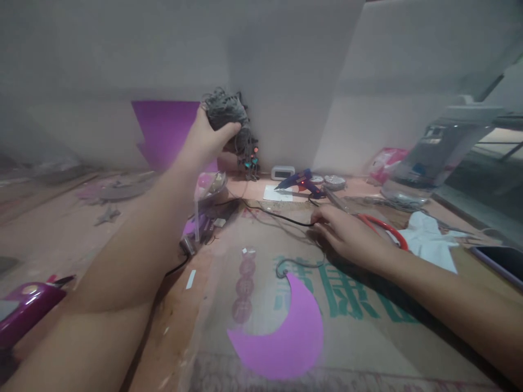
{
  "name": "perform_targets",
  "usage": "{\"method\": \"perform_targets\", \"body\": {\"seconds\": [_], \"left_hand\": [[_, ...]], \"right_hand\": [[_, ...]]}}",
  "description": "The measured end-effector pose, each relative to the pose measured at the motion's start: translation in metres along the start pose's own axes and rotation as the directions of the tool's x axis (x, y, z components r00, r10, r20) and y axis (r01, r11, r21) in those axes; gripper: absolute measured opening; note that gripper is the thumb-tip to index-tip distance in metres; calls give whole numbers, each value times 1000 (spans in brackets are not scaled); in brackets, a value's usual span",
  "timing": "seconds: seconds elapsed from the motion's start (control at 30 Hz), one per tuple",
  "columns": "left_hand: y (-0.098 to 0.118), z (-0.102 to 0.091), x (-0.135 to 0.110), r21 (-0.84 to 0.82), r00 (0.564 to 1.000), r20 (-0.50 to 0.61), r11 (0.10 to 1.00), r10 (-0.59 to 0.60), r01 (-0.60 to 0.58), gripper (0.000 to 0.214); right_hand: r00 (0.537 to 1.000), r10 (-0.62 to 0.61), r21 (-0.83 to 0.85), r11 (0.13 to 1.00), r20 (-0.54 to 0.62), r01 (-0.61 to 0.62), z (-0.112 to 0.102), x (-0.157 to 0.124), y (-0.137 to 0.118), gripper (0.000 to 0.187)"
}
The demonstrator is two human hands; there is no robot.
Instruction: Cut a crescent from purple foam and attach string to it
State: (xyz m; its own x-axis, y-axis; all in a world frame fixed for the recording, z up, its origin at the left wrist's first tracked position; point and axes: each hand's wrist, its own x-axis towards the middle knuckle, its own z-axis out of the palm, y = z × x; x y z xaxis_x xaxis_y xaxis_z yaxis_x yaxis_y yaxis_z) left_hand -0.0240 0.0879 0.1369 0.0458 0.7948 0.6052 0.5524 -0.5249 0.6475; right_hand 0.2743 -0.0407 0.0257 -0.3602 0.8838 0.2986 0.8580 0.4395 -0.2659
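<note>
My left hand (212, 133) is raised near the back wall, its fingers wrapped round a fluffy bundle of grey yarn (226, 111). Lower and to the right, my right hand (337, 231) is over the cardboard with thumb and fingers pressed together. A black cable (281, 216) meets its fingertips, and a thin grey cord (304, 265) runs under it; which of them it pinches, I cannot tell. That cord is attached to the upper tip of a purple crescent moon cutout (292, 340), lying flat on the cardboard (229, 359).
A blue glue gun (300, 182) rests on white paper (278, 193) at the back, by a small white clock (283, 173). Right are red-handled scissors (386, 228), white tissue (427, 239), a phone (500, 264) and a large clear jug (441, 152). Purple sheets (167, 130) lean left; a magenta tool (30, 310) lies front left.
</note>
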Motion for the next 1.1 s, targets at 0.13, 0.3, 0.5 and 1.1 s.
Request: {"method": "perform_targets", "body": {"seconds": [0.13,0.3,0.5,1.1], "left_hand": [[18,-19,-6,-479,1000,-29,878,9,-22,38],[37,-40,-18,-574,987,-129,804,98,-155,23],[64,-53,-36,-678,987,-86,718,136,-158,29],[65,-31,-42,-548,978,162,836,132,-23,33]], "right_hand": [[994,-111,-6,994,21,111,5,-1,3,16],[983,-78,26,996,-164,84,-8,10,-2,24],[905,311,348,915,-292,-202,-28,58,-7,16],[958,70,-8,997,279,-70,42,145,-53,34]]}}
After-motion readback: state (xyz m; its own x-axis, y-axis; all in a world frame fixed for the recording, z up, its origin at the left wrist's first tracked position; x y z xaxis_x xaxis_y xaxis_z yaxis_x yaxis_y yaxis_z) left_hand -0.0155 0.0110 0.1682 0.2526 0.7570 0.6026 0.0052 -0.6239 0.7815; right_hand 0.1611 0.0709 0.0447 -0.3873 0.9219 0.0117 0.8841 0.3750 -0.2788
